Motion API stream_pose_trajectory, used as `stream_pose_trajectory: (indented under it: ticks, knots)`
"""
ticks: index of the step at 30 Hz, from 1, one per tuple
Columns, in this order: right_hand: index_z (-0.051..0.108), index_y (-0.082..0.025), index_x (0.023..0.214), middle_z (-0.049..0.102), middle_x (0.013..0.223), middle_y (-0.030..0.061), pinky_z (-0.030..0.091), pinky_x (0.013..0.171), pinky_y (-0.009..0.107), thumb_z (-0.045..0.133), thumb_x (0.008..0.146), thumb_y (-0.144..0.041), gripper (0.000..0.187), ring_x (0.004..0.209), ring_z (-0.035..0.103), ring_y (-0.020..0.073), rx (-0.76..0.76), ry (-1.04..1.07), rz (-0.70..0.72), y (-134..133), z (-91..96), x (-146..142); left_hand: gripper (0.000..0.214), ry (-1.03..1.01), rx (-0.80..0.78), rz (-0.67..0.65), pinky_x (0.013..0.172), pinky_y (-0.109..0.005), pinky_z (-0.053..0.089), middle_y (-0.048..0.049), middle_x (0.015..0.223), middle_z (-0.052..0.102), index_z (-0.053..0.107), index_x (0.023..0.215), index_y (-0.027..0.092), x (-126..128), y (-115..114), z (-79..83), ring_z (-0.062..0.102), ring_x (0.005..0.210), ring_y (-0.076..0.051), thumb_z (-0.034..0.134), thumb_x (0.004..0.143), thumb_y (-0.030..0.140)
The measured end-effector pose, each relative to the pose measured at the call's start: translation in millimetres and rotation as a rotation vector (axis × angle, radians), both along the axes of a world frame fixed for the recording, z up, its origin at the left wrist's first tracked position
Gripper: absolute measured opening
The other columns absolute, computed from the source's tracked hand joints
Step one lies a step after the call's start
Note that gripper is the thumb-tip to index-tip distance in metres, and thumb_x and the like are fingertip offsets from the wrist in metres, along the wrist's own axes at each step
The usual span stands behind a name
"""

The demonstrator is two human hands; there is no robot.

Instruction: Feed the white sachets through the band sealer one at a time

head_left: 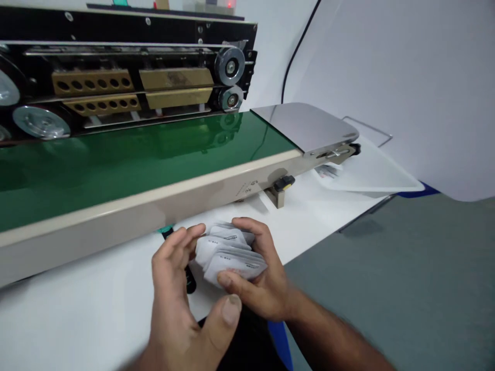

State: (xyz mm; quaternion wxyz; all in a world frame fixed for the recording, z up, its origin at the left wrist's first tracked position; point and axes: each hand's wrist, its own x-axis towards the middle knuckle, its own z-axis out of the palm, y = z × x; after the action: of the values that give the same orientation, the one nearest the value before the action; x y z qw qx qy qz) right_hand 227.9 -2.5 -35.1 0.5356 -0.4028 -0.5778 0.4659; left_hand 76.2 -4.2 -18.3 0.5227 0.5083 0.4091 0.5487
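Observation:
My right hand [266, 278] grips a thick, uneven stack of small white printed packets [232, 257], thumb on the near face and fingers behind the far side. The packets are fanned slightly, with short lines of dark print near their edges. To the left of the stack is my left hand [181, 304], open, its fingers curved and its thumb stretched away from them. Its fingertips come close to the packets' left edge; whether they touch I cannot tell. Both hands are over the front edge of the white table [96, 304].
Behind the hands runs a machine with a green conveyor belt [154, 154], metal rollers [229, 66] and brass-coloured blocks [176, 79]. A metal end plate [305, 123] extends at the right, near a white tray [379, 165] with packets. A black-and-teal tool [190, 281] lies partly hidden behind my left hand.

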Motion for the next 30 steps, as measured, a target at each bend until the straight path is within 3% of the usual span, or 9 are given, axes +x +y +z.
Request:
stream_pose_trajectory:
  ticks: [4, 6, 8, 11, 14, 18, 22, 25, 30]
  knots:
    - [0.032, -0.033, 0.133, 0.053, 0.115, 0.0038, 0.049, 0.071, 0.027, 0.071, 0.087, -0.024, 0.062, 0.083, 0.060, 0.0132, -0.225, 0.308, 0.239, -9, 18.8, -9, 0.061, -0.263, -0.407, -0.147, 0.092, -0.040, 0.051, -0.0055, 0.143, 0.048, 0.046, 0.126, 0.032, -16, 7, 10.6, 0.052, 0.125, -0.030, 0.077, 0.075, 0.047]
    - [0.031, -0.030, 0.133, 0.054, 0.109, 0.0037, 0.049, 0.071, 0.030, 0.072, 0.085, -0.027, 0.063, 0.082, 0.059, 0.0148, -0.275, 0.250, 0.268, -10, 26.1, -14, 0.060, -0.459, -0.681, -0.251, 0.094, -0.040, 0.052, -0.0054, 0.134, 0.058, 0.052, 0.123, 0.029, -23, 8, 12.4, 0.056, 0.122, -0.031, 0.079, 0.073, 0.047]
    - [0.026, -0.029, 0.137, 0.055, 0.107, 0.0041, 0.050, 0.077, 0.036, 0.072, 0.084, -0.031, 0.071, 0.087, 0.058, 0.0185, -0.250, 0.067, 0.201, -9, 30.1, -19, 0.056, -0.585, -0.803, -0.334, 0.091, -0.040, 0.054, -0.0060, 0.116, 0.070, 0.058, 0.121, 0.025, -29, 6, 9.3, 0.064, 0.112, -0.031, 0.080, 0.073, 0.044]
    - [0.018, -0.027, 0.141, 0.049, 0.121, 0.0081, 0.048, 0.088, 0.041, 0.078, 0.077, -0.039, 0.088, 0.102, 0.054, 0.0235, -0.146, -0.211, 0.053, -8, 31.7, -24, 0.050, -0.663, -0.786, -0.435, 0.085, -0.035, 0.057, -0.0043, 0.095, 0.076, 0.062, 0.122, 0.021, -37, 3, -0.5, 0.071, 0.094, -0.028, 0.076, 0.077, 0.039]
    - [0.027, -0.027, 0.131, 0.037, 0.130, 0.0082, 0.052, 0.082, 0.034, 0.087, 0.065, -0.043, 0.091, 0.106, 0.049, 0.0229, -0.097, -0.346, -0.119, -10, 31.5, -27, 0.050, -0.793, -0.746, -0.522, 0.086, -0.031, 0.056, -0.0030, 0.090, 0.077, 0.060, 0.128, 0.021, -39, 1, -5.1, 0.072, 0.092, -0.024, 0.072, 0.081, 0.030]
    - [0.045, -0.027, 0.105, 0.041, 0.115, 0.0029, 0.049, 0.061, 0.025, 0.085, 0.069, -0.042, 0.056, 0.092, 0.048, 0.0185, -0.021, -0.441, -0.311, -14, 27.7, -28, 0.051, -0.971, -0.702, -0.446, 0.093, -0.038, 0.054, -0.0068, 0.097, 0.076, 0.056, 0.133, 0.023, -34, 0, 0.2, 0.068, 0.105, -0.027, 0.067, 0.082, 0.024]
    - [0.048, -0.024, 0.097, 0.048, 0.090, 0.0001, 0.045, 0.072, 0.034, 0.071, 0.084, -0.039, 0.030, 0.079, 0.048, 0.0178, 0.129, -0.502, -0.381, -20, 17.5, -32, 0.056, -0.929, -0.633, -0.301, 0.095, -0.046, 0.054, -0.0098, 0.103, 0.075, 0.052, 0.137, 0.024, -33, 0, -1.8, 0.067, 0.107, -0.030, 0.062, 0.083, 0.015]
    - [0.050, -0.022, 0.098, 0.050, 0.090, 0.0017, 0.043, 0.069, 0.035, 0.065, 0.088, -0.031, 0.020, 0.079, 0.050, 0.0183, 0.165, -0.478, -0.383, -26, 9.7, -40, 0.061, -0.880, -0.583, -0.224, 0.089, -0.042, 0.057, -0.0081, 0.103, 0.074, 0.049, 0.140, 0.027, -34, 0, -8.1, 0.069, 0.104, -0.029, 0.060, 0.083, 0.008]
    - [0.058, -0.020, 0.104, 0.060, 0.092, 0.0036, 0.049, 0.069, 0.034, 0.062, 0.095, -0.035, 0.019, 0.080, 0.058, 0.0179, -0.117, -0.181, -0.185, -27, 8.8, -44, 0.066, -0.890, -0.665, -0.111, 0.087, -0.034, 0.058, -0.0051, 0.101, 0.075, 0.046, 0.143, 0.031, -30, 0, -2.9, 0.069, 0.105, -0.026, 0.065, 0.083, 0.010]
